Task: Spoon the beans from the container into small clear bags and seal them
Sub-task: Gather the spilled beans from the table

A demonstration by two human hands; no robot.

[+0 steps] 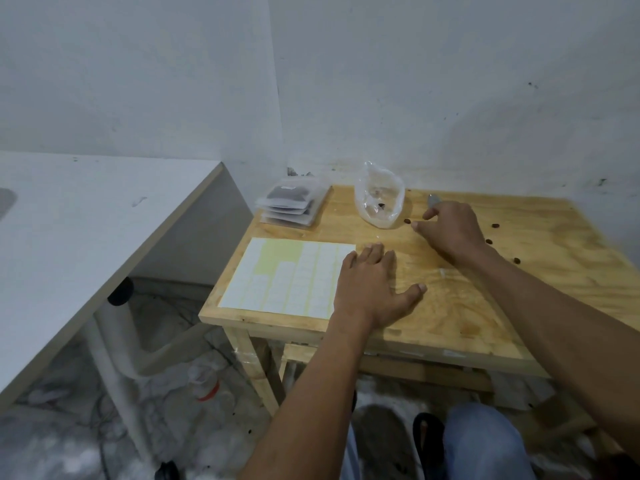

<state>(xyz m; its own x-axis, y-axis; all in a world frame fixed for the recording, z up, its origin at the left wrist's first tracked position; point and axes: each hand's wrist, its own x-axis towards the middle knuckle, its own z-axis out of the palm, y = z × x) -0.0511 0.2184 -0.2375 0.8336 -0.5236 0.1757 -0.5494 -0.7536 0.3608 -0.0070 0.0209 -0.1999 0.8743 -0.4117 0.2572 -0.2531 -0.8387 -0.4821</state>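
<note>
- We took the clear bag [379,199] near the back wall as our landmark; it stood open on the wooden table [450,306] and only a few beans lay inside it.
- Just right of this bag, our right hand [450,230] reached for a loose bean [407,221] on the wood, with fingers curled. We could not tell whether it already pinched anything.
- A metal tip, perhaps the spoon [433,199], showed behind this hand.
- More stray beans [495,225] lay further right of the bag, so we judged that spilled ones were being collected.
- In front of the bag, our left hand [370,285] lay flat with spread fingers, holding nothing, probably for support.
- Left of the bag was a stack of filled sealed bags [292,206]; the label sheet [287,275] lay in front of that stack.
</note>
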